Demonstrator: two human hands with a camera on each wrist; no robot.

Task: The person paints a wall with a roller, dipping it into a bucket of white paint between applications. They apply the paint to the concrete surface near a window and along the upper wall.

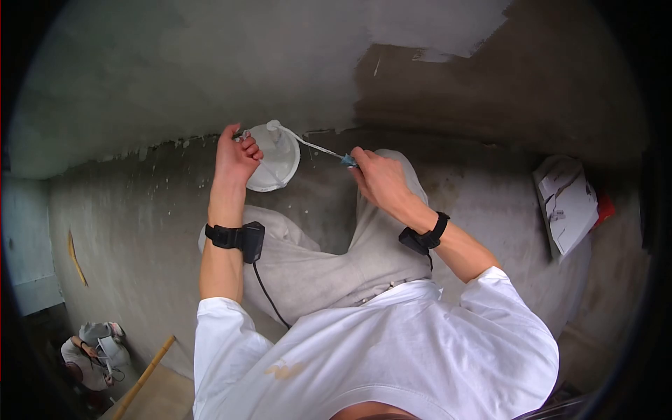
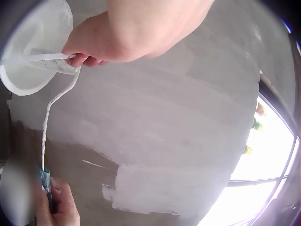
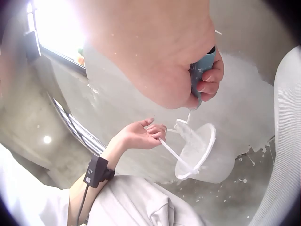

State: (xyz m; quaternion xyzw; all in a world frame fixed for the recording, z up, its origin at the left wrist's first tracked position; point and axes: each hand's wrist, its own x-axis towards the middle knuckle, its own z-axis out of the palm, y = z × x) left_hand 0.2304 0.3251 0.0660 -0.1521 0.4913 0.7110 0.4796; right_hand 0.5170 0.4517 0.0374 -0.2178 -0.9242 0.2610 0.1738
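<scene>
A white bucket (image 1: 283,161) (image 2: 28,87) (image 3: 218,165) stands by the foot of the wall. My left hand (image 1: 238,159) (image 2: 136,33) (image 3: 140,136) is at its left, curled fingers gripping the thin white bucket handle (image 2: 40,57) (image 3: 174,154). My right hand (image 1: 385,183) (image 2: 63,207) (image 3: 162,61) grips the blue-green grip (image 1: 348,161) (image 2: 45,178) (image 3: 203,68) of a roller tool, right of the bucket. Its bent rod (image 1: 311,144) (image 2: 48,117), coated white, leads to the roller head (image 1: 273,127) (image 2: 59,65) (image 3: 189,135) at the bucket's opening.
The wall (image 1: 210,70) has a pale coated area beside a darker brown patch (image 1: 560,91). White splashes mark its foot. Right on the floor lies a crumpled white sheet (image 1: 565,210) beside something red. At lower left are bamboo poles (image 1: 145,378) and another person (image 1: 94,360).
</scene>
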